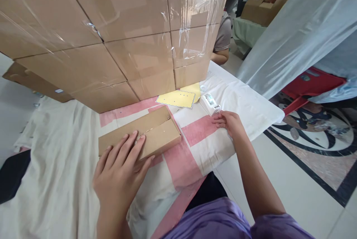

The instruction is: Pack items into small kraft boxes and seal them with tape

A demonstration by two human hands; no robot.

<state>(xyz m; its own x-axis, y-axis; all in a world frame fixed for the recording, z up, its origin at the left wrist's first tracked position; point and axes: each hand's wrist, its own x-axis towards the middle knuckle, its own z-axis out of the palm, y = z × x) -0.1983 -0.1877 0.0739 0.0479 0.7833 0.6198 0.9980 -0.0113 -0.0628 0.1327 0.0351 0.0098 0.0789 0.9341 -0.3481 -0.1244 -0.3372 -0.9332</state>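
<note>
A small flat cardboard box (156, 129) lies on the pink-and-white cloth (200, 131) in front of me. My left hand (119, 172) rests flat on the box's near edge, fingers stretched out and open. My right hand (228, 122) lies on the cloth to the right, fingers extended, fingertips touching or just short of a small white device (209, 103). Whether it grips the device I cannot tell; nothing is lifted. A yellow sheet with small holes (177, 98) lies just behind the box.
A tall stack of large cardboard cartons wrapped in clear film (117, 31) stands right behind the box. Clear plastic sheeting (295, 34) hangs at the right over a red object (309, 83). Another person (223, 38) sits beyond the stack. Tiled floor lies to the right.
</note>
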